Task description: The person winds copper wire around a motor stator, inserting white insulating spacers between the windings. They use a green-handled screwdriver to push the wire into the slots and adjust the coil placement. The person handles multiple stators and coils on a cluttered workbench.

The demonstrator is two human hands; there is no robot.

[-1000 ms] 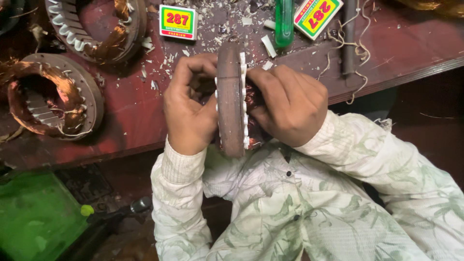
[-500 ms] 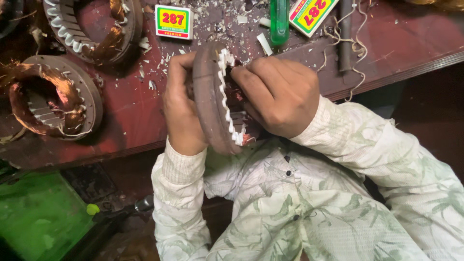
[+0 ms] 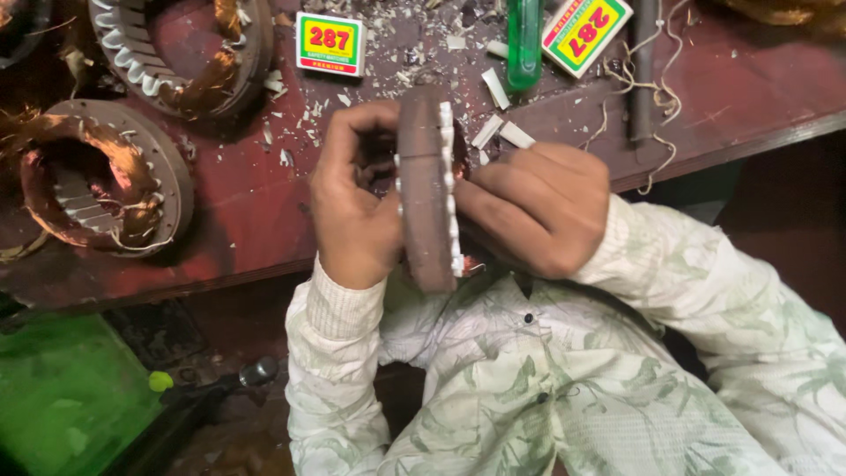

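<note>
Head view, held item: 1 brown ring-shaped metal motor stator with white slot liners [image 3: 429, 189], stood on edge at centre frame, above the near edge of the dark red wooden workbench [image 3: 247, 220] and close to the person's chest.
Left hand [image 3: 357, 207]: closed on the stator's left face, fingers curled over the upper rim.
Right hand [image 3: 538, 207]: closed against the right face, fingertips pressed at the white liners; whether it also pinches something small cannot be told.
Handling, judged: rigid and probably heavy for its size; rim edges may be sharp; liners are thin and would crease or tear easily. Best taken by the outer iron rim, 1 hand on each side, clear of the liners.
Count, stators: 3 in all: 1 held, 1 with copper windings [image 3: 97, 189] at left, 1 with white liners [image 3: 176, 53] at upper left.
Count, small yellow-and-red boxes: 2, upper centre [image 3: 330, 42] and upper right [image 3: 586, 33].
Count, green-handled tool [image 3: 524, 40]: 1, between the boxes.
Debris: white scraps [image 3: 493, 88] scattered across the bench top.
</note>
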